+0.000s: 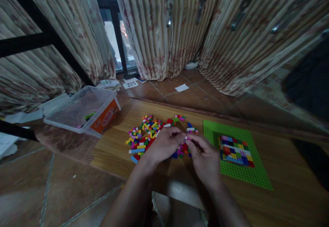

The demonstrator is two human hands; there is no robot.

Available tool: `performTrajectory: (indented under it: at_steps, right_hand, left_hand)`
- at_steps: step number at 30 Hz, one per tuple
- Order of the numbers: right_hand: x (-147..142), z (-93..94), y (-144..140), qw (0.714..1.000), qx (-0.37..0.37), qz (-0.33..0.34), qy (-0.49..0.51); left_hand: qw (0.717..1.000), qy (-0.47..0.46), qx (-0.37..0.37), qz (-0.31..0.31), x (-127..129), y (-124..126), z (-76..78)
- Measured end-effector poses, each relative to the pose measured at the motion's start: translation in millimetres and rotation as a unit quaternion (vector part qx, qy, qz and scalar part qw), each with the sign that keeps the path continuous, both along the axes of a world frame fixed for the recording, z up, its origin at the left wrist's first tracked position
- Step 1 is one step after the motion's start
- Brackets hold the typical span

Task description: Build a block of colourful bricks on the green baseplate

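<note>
My left hand (161, 144) and my right hand (205, 160) meet fingertip to fingertip over a pile of small coloured bricks (146, 133) on a low wooden board (115, 151). Together they pinch a tiny white and pink brick (186, 137) between them. To the right lies a green baseplate (241, 175) carrying a block of multicoloured bricks (235, 150) pressed onto it. My right hand is a little left of that block.
A clear plastic tub (77, 112) with an orange label stands at the board's left on a mat. Striped curtains (167, 38) hang behind, with papers (130, 83) on the tiled floor. A dark object (312, 79) sits at the right edge.
</note>
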State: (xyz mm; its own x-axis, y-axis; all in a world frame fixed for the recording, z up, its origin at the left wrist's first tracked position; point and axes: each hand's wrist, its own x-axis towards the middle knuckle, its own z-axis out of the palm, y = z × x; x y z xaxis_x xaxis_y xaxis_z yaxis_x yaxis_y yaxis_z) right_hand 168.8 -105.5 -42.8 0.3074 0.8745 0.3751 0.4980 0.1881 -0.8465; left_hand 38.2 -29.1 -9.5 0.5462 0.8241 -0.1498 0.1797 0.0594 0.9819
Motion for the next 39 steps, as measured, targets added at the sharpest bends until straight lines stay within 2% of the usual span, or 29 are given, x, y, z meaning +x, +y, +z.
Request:
performTrajectory:
  at_steps: [8,12,15,20,24,28,34,39]
  right_hand:
    - [4,1.0,-1,0.999,-0.023,0.002,0.029]
    - [6,0.7,-1,0.996,-0.024,0.000,0.080]
    - [7,-5.8,2,0.998,-0.049,0.025,0.036]
    - [4,-14.0,5,0.995,-0.050,0.071,-0.057]
    - [7,-4.2,0,0.998,-0.029,0.018,-0.046]
    - [17,5.7,-6,0.999,0.001,-0.041,0.006]
    - [32,5.6,-11,0.997,0.011,-0.017,0.070]
    - [49,13.3,-21,0.999,0.004,-0.013,0.030]
  left_hand:
    - [0.995,-0.040,-0.086,-0.002,6,-4,-0.4]
    - [0.985,-0.086,-0.144,0.031,6,-2,1.3]
    - [0.974,-0.126,-0.178,0.063,1,1,6.4]
    - [0.953,-0.195,-0.226,0.054,-1,2,14.6]
    - [0.955,-0.193,-0.218,0.047,4,0,13.4]
    - [0.975,-0.135,-0.174,0.033,14,-4,9.1]
    - [0.983,-0.108,-0.149,-0.012,32,-12,5.4]
    - [0.981,-0.106,-0.164,-0.020,49,-19,4.4]
